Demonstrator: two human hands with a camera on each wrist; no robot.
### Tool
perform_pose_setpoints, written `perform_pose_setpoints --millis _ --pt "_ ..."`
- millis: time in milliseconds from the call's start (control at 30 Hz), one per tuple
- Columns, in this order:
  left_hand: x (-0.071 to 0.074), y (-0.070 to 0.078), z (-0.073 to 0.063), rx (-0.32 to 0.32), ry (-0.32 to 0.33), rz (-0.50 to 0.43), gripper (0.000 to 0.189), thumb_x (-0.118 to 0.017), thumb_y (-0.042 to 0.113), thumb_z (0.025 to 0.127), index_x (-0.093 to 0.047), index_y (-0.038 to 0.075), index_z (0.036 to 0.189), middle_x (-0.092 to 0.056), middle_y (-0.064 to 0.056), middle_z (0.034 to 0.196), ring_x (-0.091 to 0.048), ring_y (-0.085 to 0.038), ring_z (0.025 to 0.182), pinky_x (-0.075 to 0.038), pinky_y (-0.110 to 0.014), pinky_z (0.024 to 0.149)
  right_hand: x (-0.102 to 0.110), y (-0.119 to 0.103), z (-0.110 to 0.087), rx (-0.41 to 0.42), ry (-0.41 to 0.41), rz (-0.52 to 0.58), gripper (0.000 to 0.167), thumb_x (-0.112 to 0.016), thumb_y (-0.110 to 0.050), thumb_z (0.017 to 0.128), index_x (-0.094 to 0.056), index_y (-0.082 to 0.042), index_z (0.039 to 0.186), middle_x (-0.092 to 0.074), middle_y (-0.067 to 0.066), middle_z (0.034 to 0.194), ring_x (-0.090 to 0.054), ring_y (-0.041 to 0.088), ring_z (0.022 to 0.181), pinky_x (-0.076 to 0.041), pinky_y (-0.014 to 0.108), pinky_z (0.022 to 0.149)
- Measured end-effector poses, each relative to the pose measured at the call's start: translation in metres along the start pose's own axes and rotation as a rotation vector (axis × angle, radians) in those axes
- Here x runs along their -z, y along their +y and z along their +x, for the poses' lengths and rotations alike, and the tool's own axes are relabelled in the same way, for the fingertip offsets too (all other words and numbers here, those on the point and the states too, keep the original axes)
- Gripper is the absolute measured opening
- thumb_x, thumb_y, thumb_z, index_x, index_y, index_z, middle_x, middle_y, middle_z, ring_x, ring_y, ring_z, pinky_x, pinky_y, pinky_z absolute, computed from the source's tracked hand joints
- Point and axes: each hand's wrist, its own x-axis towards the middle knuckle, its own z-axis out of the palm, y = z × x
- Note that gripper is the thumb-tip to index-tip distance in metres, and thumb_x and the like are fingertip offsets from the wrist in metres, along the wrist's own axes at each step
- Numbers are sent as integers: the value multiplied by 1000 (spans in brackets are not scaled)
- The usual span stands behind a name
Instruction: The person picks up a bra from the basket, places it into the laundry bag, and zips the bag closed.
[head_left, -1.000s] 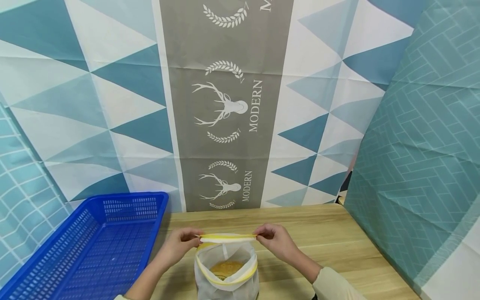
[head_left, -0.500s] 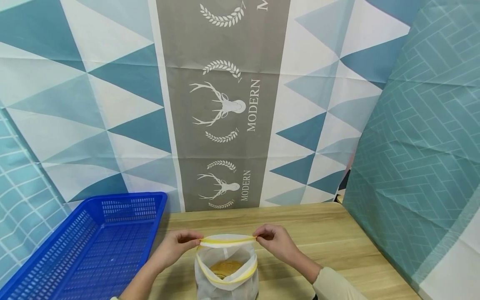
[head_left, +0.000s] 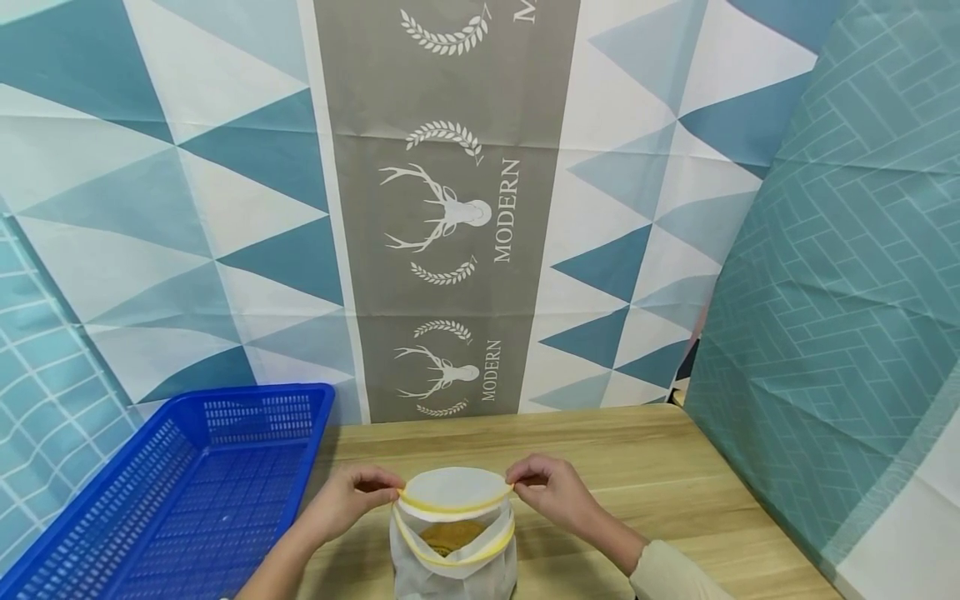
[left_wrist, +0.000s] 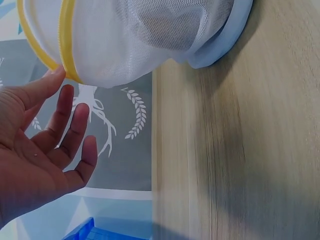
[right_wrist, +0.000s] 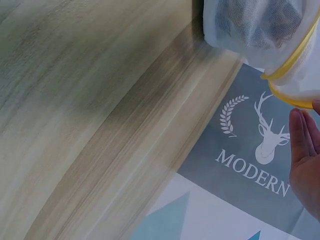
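A white mesh laundry bag with yellow zipper edges stands upright on the table, its mouth gaping. Inside lies an orange-tan thing with some dark marking, mostly hidden by the mesh. My left hand pinches the left end of the lid flap's yellow edge between thumb and forefinger. In the left wrist view, the other fingers of that hand hang loosely below the mesh. At the opposite end of the edge, my right hand pinches too; only part of this hand shows in the right wrist view.
Left of the bag sits a large blue plastic basket with perforated walls. The wooden table reaches back to a patterned wall covering. A green herringbone sheet hangs along the right edge.
The lid flap has tipped toward the bag's mouth, so more of its white top shows and its yellow edge sits lower. Both hands have lowered slightly with it, still pinching its ends.
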Motion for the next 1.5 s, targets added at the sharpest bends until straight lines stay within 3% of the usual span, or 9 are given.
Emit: perform_pose_setpoints --millis 400,533,667,767,867,967,1167,1333,1500 --pt "7 6 -5 -5 -75 33 18 -70 20 82 -72 6 93 -68 -6 87 -55 -2 73 -46 -21 62 3 4 -7 98 -32 -105 17 -68 -3 81 -71 -19 81 -64 7 106 -61 19 100 -52 30 86" --pt "9 7 -8 -22 -84 95 16 -72 25 80 -73 13 91 -66 0 89 -51 -3 80 -43 -22 67 2 6 -9 151 -40 -156 18 -71 -2 78 -71 -21 80 -62 4 107 -58 21 101 -50 28 85" --pt "11 7 -9 -60 -95 163 14 -72 29 80 -73 17 88 -67 -2 97 -54 -13 92 -43 -31 78 0 10 -11 194 -83 -182 16 -72 -5 79 -72 -21 80 -60 3 109 -57 20 101 -50 27 86" --pt "11 6 -9 -41 -131 146 12 -70 26 81 -73 17 88 -65 -10 108 -56 -26 103 -46 -42 83 -1 11 -12 182 -126 -186 15 -71 -7 80 -72 -22 81 -60 6 110 -56 18 103 -50 27 86" --pt "10 4 -9 -5 -183 74 12 -67 20 85 -71 11 91 -63 -17 113 -57 -30 104 -49 -40 83 -1 12 -13 157 -163 -185 15 -70 -8 81 -73 -23 82 -59 7 110 -55 15 104 -50 28 87" --pt "9 2 -9 44 -207 -14 18 -61 15 89 -66 3 100 -63 -17 111 -60 -23 97 -51 -33 75 -2 12 -14 135 -190 -177 14 -70 -9 83 -73 -23 84 -59 5 110 -54 12 103 -49 28 88" --pt "-2 1 -3 218 -95 -96 46 -56 29 93 -50 -7 122 -62 -12 99 -62 -18 80 -52 -37 66 -1 11 -15 136 -204 -157 19 -63 -6 86 -72 -22 85 -59 4 109 -55 12 103 -49 29 88" --pt "-12 2 -1 365 -26 -63 43 -58 36 91 -58 -3 110 -58 -7 83 -54 -14 58 -45 -27 50 -4 12 -13 98 -183 -90 24 -54 -4 89 -70 -21 85 -61 4 106 -55 9 99 -48 29 84" --pt "-14 2 -1 381 -84 -113 35 -59 33 90 -66 -1 96 -53 -2 73 -44 -8 49 -37 -20 46 -11 12 -4 -34 -105 -19 15 -51 -11 94 -67 -13 95 -64 3 100 -56 5 89 -48 23 76"
